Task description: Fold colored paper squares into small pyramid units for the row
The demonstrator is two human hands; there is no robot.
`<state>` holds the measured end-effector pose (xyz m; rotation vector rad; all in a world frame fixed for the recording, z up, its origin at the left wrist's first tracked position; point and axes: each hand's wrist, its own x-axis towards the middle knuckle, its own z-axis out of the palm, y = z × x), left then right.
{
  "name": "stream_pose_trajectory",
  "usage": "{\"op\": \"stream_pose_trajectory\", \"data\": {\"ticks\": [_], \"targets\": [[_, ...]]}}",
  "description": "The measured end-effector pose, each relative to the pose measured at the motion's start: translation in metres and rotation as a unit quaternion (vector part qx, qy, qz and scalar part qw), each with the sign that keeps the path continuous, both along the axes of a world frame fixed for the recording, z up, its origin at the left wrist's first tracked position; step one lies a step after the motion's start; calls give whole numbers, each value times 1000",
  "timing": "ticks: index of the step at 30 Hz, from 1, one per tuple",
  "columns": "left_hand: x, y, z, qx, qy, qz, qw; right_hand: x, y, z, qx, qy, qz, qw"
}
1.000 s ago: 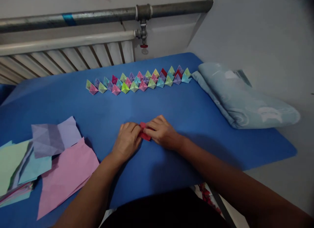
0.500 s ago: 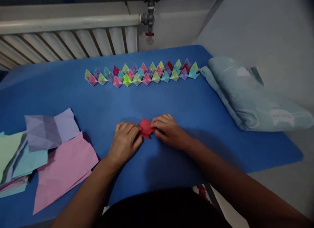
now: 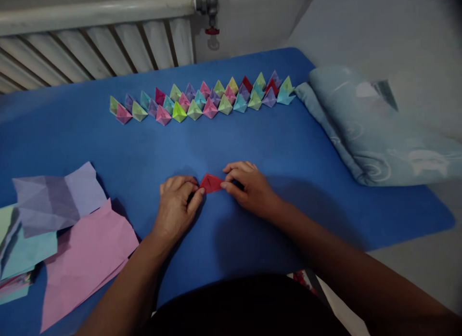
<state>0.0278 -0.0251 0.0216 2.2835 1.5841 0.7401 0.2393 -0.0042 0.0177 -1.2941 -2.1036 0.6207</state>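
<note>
A small folded red paper piece (image 3: pixel 211 183), shaped like a flattened diamond, is just above the blue table (image 3: pixel 173 153) between my hands. My left hand (image 3: pixel 178 199) pinches its left corner between thumb and fingers. At the opposite corner, the thumb and fingertips of my right hand (image 3: pixel 247 187) close on the paper's tip. Beyond my hands, several folded paper boats (image 3: pixel 210 108) in pink, green, blue, purple, yellow and red stand in staggered rows.
Creased pink paper (image 3: pixel 86 254), a purple sheet (image 3: pixel 54 201) and light blue sheets (image 3: pixel 32 249) lie at the left. A folded grey-green blanket (image 3: pixel 375 134) rests on the right side. Behind the table are a radiator (image 3: pixel 97 49) and a red-handled valve (image 3: pixel 212 31).
The red paper has gone from an open, layered shape with a flap hanging down to a flatter, narrower diamond. Both hands keep hold of its ends. The camera view has tilted down slightly.
</note>
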Motion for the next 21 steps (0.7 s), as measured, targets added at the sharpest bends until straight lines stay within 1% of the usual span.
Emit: {"op": "stream_pose_trajectory", "data": {"ticks": [3,6,13,21], "targets": [[1,0,0,-5,2,5,1000,-1,-1,1,-13,-4,-20,1000],[1,1,1,-5,5,8,1000,-3,-2,1,-10,-24,-29,999],[3,4,-1,-6,12,17,1000,-5,-4,0,-10,-36,-54,998],[4,8,-3,3,24,23,999,-7,-3,0,-13,-51,-57,997]]}}
